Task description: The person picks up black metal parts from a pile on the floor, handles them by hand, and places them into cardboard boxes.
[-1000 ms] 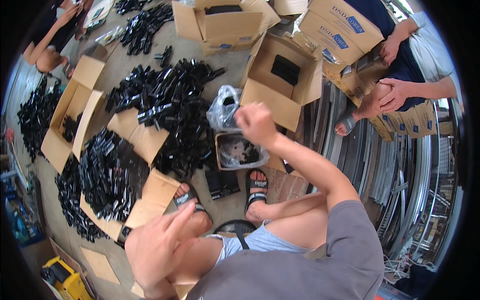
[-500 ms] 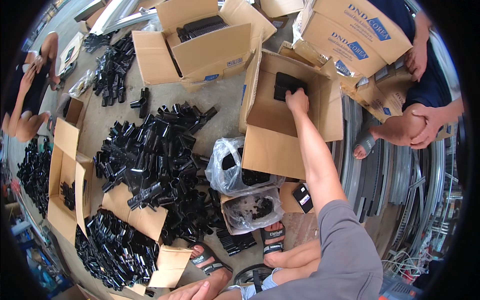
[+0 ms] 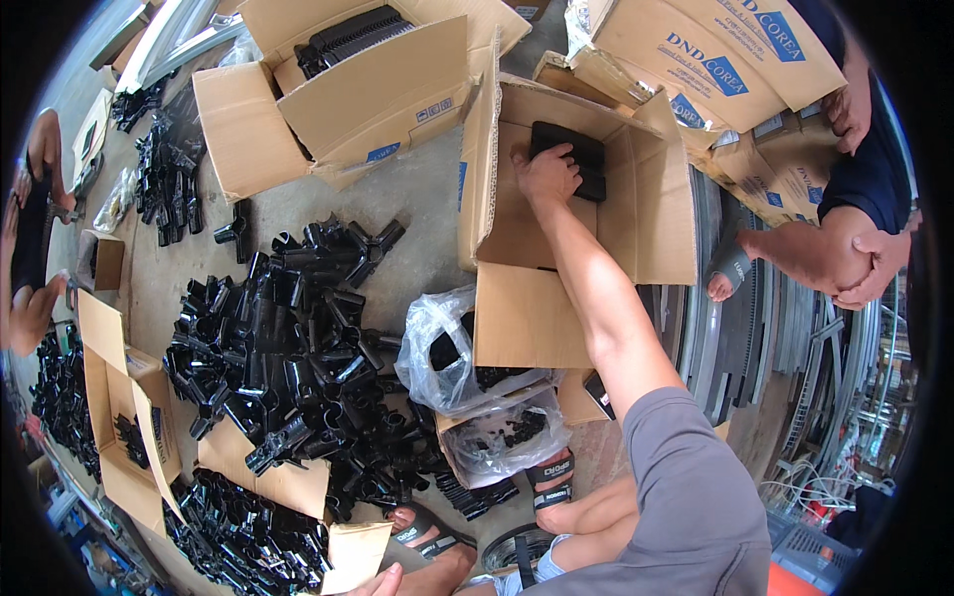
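My right hand [image 3: 549, 177] reaches down into an open cardboard box [image 3: 512, 223]. Its fingers are spread against the left side of a small stack of black parts [image 3: 581, 164] on the box's bottom. Whether they are brackets or joint halves I cannot make out. At the lower edge my left hand [image 3: 383, 581] shows only partly, fingers stretched out near my left leg, holding nothing visible. To the left of the box, a large pile of black pipe joints [image 3: 273, 348] covers the floor. A clear plastic bag [image 3: 437, 348] with black pieces leans close to the box's front flap.
A second open carton [image 3: 373, 99] with rows of black parts stands behind. A spilled carton of joints [image 3: 248, 531] lies front left, near a smaller open box [image 3: 104, 397]. A person [image 3: 865, 189] sits at right beside long metal profiles [image 3: 740, 328]; another [image 3: 40, 199] is far left.
My right hand has moved from the right side of the black stack to its left, inside the box. The view has shifted slightly, and less of my left hand shows.
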Tool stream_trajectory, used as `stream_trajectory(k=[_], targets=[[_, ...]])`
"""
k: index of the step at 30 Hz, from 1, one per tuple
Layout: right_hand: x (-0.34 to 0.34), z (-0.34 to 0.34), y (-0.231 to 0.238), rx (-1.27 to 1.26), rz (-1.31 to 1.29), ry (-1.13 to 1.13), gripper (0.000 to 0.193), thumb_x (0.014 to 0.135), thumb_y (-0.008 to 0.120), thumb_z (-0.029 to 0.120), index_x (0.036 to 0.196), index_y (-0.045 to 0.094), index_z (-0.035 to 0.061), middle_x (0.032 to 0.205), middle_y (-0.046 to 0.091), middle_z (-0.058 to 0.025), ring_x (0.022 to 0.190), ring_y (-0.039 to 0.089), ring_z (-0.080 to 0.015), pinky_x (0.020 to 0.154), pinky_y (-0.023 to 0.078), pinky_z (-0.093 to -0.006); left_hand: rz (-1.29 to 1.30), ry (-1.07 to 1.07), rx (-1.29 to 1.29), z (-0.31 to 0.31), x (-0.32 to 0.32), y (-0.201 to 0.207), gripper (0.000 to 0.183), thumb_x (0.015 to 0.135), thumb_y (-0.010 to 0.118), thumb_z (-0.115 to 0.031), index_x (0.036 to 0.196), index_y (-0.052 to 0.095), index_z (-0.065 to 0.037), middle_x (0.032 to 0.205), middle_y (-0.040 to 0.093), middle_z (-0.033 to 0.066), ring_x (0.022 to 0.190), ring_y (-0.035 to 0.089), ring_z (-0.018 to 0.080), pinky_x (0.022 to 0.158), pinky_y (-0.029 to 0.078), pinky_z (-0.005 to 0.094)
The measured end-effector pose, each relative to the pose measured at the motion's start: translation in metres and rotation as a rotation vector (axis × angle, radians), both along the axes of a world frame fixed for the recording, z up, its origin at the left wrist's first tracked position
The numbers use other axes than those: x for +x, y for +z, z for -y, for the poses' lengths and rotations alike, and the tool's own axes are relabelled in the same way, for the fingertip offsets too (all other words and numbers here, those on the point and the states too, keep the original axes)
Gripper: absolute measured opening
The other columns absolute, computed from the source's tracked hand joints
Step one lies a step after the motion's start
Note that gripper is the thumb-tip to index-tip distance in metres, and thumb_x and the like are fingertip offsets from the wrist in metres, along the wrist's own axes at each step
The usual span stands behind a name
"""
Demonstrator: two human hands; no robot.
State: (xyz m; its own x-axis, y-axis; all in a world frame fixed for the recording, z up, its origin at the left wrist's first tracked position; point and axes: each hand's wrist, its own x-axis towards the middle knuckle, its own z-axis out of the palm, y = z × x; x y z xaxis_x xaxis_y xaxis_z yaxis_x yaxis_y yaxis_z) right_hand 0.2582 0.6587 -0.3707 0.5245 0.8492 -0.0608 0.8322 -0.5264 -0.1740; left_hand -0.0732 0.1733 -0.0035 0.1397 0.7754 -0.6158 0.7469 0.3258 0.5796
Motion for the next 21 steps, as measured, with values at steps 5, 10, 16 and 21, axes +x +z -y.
stream_trajectory(k=[5, 10, 16, 21], targets=[[0.010, -0.003, 0.015, 0.057, -0.004, -0.038, 0.109, 0.081, 0.076, 0.062, 0.149, 0.037, -0.0132, 0.136, 0.060, -0.0305, 0.130, 0.056, -0.0426, 0.109, 0.040, -0.0508, 0.008, -0.003, -0.021, -0.005, 0.000, 0.000, 0.069, 0.088, 0.081, -0.019, 0.150, 0.054, -0.005, 0.125, 0.067, 0.0217, 0.114, 0.064, 0.0416, 0.100, 0.051, 0.0467], [0.022, -0.012, 0.017, 0.141, 0.017, -0.111, 0.097, 0.075, 0.081, 0.062, 0.133, 0.051, -0.0090, 0.129, 0.064, -0.0266, 0.126, 0.057, -0.0400, 0.108, 0.041, -0.0492, 0.009, 0.014, 0.003, -0.002, -0.001, 0.002, 0.070, 0.088, 0.081, -0.018, 0.151, 0.052, -0.005, 0.125, 0.066, 0.0238, 0.114, 0.064, 0.0431, 0.099, 0.051, 0.0481], [0.004, -0.010, 0.023, 0.062, 0.072, -0.148, 0.100, 0.070, 0.081, 0.067, 0.132, 0.052, -0.0057, 0.131, 0.064, -0.0237, 0.126, 0.057, -0.0385, 0.108, 0.040, -0.0471, -0.003, 0.051, -0.033, -0.009, 0.002, 0.008, 0.069, 0.089, 0.081, -0.021, 0.150, 0.052, -0.005, 0.127, 0.066, 0.0246, 0.116, 0.063, 0.0443, 0.101, 0.050, 0.0494], [-0.003, -0.022, 0.005, -0.055, 0.122, -0.148, 0.109, 0.074, 0.077, 0.068, 0.149, 0.041, -0.0022, 0.135, 0.063, -0.0215, 0.127, 0.057, -0.0357, 0.108, 0.036, -0.0489, 0.005, 0.068, -0.056, -0.011, 0.003, 0.008, 0.069, 0.090, 0.080, -0.021, 0.150, 0.052, -0.005, 0.129, 0.065, 0.0250, 0.118, 0.062, 0.0447, 0.102, 0.049, 0.0496]])
